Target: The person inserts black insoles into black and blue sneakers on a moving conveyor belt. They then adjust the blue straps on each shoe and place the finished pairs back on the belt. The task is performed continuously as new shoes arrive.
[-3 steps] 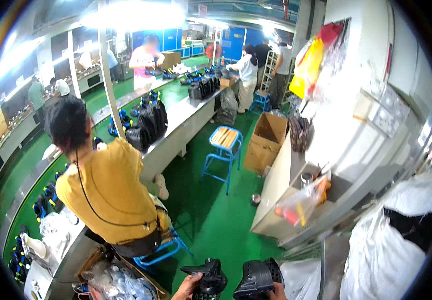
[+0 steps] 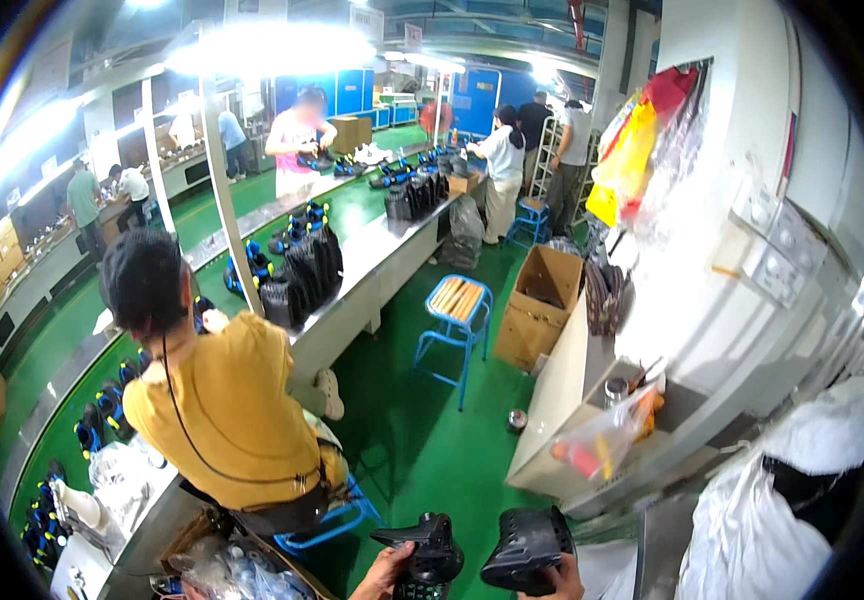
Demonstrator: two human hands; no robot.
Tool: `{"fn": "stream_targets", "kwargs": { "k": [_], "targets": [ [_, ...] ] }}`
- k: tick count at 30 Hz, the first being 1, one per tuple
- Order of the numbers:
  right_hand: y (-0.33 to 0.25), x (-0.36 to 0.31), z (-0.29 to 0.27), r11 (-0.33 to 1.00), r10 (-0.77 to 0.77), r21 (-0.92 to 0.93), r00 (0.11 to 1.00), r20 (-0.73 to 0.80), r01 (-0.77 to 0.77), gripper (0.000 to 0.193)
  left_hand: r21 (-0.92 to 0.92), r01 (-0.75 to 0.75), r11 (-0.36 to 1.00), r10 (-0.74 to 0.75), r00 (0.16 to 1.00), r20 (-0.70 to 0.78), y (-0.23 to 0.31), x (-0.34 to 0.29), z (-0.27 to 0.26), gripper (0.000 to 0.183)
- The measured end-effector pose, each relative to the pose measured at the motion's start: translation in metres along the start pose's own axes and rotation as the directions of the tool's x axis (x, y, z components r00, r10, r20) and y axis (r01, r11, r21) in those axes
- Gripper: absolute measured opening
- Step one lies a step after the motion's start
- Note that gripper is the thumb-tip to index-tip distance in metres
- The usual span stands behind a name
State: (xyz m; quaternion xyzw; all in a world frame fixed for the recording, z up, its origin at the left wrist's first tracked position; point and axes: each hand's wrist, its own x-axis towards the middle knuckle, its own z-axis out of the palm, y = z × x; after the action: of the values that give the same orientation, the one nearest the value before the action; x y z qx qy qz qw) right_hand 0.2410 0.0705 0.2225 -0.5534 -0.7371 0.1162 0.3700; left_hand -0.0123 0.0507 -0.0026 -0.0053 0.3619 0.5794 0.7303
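Low in the picture, my left hand [image 2: 383, 574] grips a black moulded plastic piece [image 2: 432, 550] with a flat arm jutting left and holes in its lower part. Its exact kind I cannot make out. My right hand [image 2: 562, 580] is closed on a second black moulded piece [image 2: 527, 548], a rounded shell with a grooved, perforated surface. Both pieces hang over the green floor, apart from each other. The lower edge of the picture cuts off part of both hands.
A co-worker in a yellow shirt [image 2: 227, 420] sits on a blue stool at the left bench [image 2: 147, 500]. Black-and-blue footwear [image 2: 297, 275] lines the conveyor. Ahead stand a blue stool [image 2: 457, 310] and a cardboard box [image 2: 542, 310]; white sacks [image 2: 762, 520] lie at right.
The surroundings sit slightly lower and further right in the picture. The right-hand black piece is turned a little; both hands keep their hold.
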Motion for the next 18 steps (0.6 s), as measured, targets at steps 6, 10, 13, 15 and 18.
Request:
{"fn": "stream_targets", "kwargs": {
  "k": [6,10,13,15,18],
  "targets": [
    [-0.009,0.177,0.001,0.999,-0.039,0.032,0.999,0.026,0.038,0.033,0.058,-0.079,0.995,0.085,0.991,-0.108,0.114,0.060,0.125,0.039],
    [0.027,0.275,0.058,0.979,-0.181,0.105,0.983,0.031,0.177,0.044,0.023,-0.179,0.984,0.181,0.978,-0.105,0.176,0.107,0.162,0.040],
    [0.013,0.345,0.101,0.960,-0.115,0.260,0.992,0.044,0.100,0.039,0.111,-0.232,0.966,0.253,0.933,-0.257,0.222,0.130,0.171,0.039],
    [0.010,0.380,0.138,0.759,0.123,0.619,0.978,0.168,-0.202,0.041,0.035,-0.285,0.958,0.282,0.911,-0.299,0.255,0.143,0.194,0.031],
    [0.031,0.436,0.197,0.863,-0.038,0.505,0.992,0.117,-0.027,0.043,-0.014,-0.370,0.929,0.351,0.893,-0.280,0.297,0.195,0.180,0.026]
  ]
}}
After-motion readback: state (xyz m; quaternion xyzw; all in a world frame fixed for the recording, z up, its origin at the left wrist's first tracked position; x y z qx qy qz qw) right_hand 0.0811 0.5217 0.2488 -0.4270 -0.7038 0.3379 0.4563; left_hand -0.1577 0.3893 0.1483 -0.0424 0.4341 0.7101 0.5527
